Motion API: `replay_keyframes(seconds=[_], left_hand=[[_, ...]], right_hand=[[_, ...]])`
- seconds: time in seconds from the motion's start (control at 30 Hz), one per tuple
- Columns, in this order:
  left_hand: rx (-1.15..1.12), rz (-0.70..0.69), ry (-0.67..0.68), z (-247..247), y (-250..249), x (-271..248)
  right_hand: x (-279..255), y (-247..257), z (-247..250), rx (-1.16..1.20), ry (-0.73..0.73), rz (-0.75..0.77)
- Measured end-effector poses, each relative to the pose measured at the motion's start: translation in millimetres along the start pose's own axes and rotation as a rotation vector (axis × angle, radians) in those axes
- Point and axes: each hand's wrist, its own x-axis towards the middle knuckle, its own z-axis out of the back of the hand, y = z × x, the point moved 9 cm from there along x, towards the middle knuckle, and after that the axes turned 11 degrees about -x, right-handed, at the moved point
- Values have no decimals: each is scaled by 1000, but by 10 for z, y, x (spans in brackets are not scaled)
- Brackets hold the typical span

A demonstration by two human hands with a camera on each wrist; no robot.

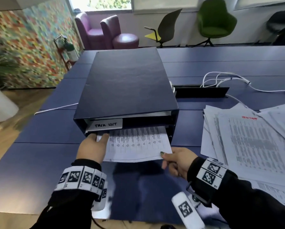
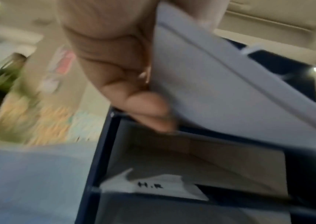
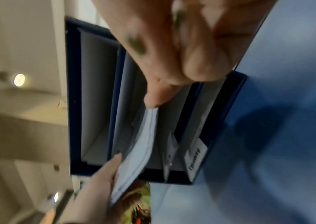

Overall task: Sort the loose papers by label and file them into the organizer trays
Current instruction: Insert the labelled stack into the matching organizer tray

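A dark blue organizer (image 1: pixel 127 83) with stacked trays stands in the middle of the blue table, its open end facing me. A tab reading "TASK LIST" (image 1: pixel 108 125) marks an upper tray; the left wrist view shows a lower tab "H.R" (image 2: pixel 149 185). A thin set of printed sheets (image 1: pixel 138 144) sticks halfway out of the slot under the task list tab. My left hand (image 1: pixel 102 138) grips the sheets' left edge at the tray mouth. My right hand (image 1: pixel 163 154) pinches their near right corner. In the right wrist view the sheets (image 3: pixel 143 136) curve between both hands.
A spread pile of loose printed papers (image 1: pixel 247 142) lies on the table to the right. Behind it are white cables (image 1: pixel 221 78) and a black cable hatch (image 1: pixel 201 91). Another white cable (image 1: pixel 55 108) runs left of the organizer. Chairs stand beyond the table.
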Motion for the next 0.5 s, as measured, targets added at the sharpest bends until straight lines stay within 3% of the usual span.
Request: replay_keyframes(seconds=[0.13,0.23,0.3,0.4,0.5], left_hand=[[236,-214,-84,-97,-178,-164],[481,-346,2,-325,-213,-359],[530,-482,-3,-430,-321,-476],[415,-708,74,-642,-499,-636],[440,-784,193,-860,-555,-692]], right_hand=[[105,131,23,243,-50,-26],[144,214,18,320,-22,7],[144,252,14,268,21,40],[121,248,15,122,89,51],[74,232,77,15,92,53]])
